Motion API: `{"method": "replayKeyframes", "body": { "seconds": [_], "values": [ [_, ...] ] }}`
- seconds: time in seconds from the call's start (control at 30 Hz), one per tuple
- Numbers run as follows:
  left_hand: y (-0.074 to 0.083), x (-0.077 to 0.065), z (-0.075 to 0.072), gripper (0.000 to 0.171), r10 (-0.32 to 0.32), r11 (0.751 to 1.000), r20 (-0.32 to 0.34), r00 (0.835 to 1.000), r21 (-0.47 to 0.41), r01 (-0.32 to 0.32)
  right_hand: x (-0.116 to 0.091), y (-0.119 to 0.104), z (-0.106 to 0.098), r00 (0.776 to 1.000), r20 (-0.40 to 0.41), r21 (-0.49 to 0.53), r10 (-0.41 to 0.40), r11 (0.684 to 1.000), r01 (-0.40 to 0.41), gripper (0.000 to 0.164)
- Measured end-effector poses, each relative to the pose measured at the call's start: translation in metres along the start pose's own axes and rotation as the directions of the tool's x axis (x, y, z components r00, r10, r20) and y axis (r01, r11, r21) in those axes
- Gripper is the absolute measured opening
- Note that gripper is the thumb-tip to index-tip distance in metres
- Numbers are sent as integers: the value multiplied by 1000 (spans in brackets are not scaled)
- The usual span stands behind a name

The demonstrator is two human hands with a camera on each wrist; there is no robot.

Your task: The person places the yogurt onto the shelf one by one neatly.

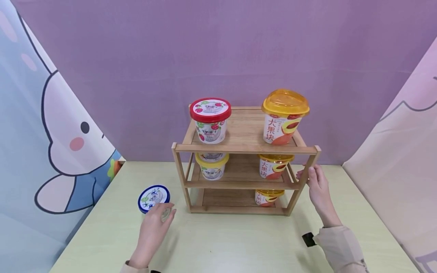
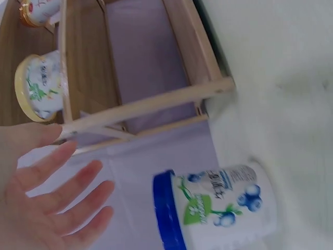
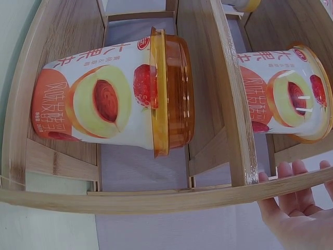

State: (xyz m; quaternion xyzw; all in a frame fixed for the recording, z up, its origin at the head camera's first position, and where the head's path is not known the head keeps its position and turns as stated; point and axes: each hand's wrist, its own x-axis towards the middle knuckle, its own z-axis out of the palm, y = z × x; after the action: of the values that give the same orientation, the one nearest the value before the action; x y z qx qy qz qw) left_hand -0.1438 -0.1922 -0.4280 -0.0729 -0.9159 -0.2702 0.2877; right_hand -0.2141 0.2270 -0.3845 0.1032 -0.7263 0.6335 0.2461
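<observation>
A blue-lidded tub (image 1: 153,196) with blueberries printed on it stands on the table, left of a three-tier wooden rack (image 1: 244,149). My left hand (image 1: 154,226) is beside this tub and overlaps its near edge in the head view. In the left wrist view the fingers (image 2: 83,179) are spread and hold nothing, with the blueberry tub (image 2: 223,208) off to one side. At the rack's right front post (image 1: 305,176), my right hand (image 1: 320,191) grips the wood, thumb in front and fingers behind. The right wrist view shows those fingers (image 3: 296,200) at the post.
A red-lidded tub (image 1: 211,123) and a domed orange-lidded cup (image 1: 283,117) stand on the top tier. The middle tier bears a yellow-lidded tub (image 1: 212,168) and another orange-lidded cup (image 1: 273,167); one more cup (image 1: 267,198) is at the bottom right. A purple curtain (image 1: 136,76) hangs behind.
</observation>
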Motion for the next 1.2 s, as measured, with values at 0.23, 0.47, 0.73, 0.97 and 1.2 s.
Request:
{"method": "replayKeyframes", "body": {
  "seconds": [0.23, 0.47, 0.73, 0.97, 1.2],
  "values": [
    [-17, 3, 1, 18, -58, 998, -67, 996, 31, 60, -1, 0, -1, 1000, 6, -14, 4, 1000, -4, 18],
    [-31, 3, 3, 20, -116, 992, -105, 988, 38, 120, -2, 0, -1, 1000, 11, -38, 25, 999, -25, 17],
    [-43, 5, 9, 23, -162, 986, -111, 981, 18, 165, -2, 0, -1, 1000, 8, -33, 21, 999, -20, 17],
    [-49, 6, 16, 33, -165, 984, -97, 981, 45, 170, -1, 0, -1, 1000, 13, -37, 18, 999, -18, 17],
    [-52, 7, 20, 36, -210, 976, -40, 977, 52, 212, -1, -1, 0, 1000, 15, -25, 14, 1000, -14, 17]
  ]
}}
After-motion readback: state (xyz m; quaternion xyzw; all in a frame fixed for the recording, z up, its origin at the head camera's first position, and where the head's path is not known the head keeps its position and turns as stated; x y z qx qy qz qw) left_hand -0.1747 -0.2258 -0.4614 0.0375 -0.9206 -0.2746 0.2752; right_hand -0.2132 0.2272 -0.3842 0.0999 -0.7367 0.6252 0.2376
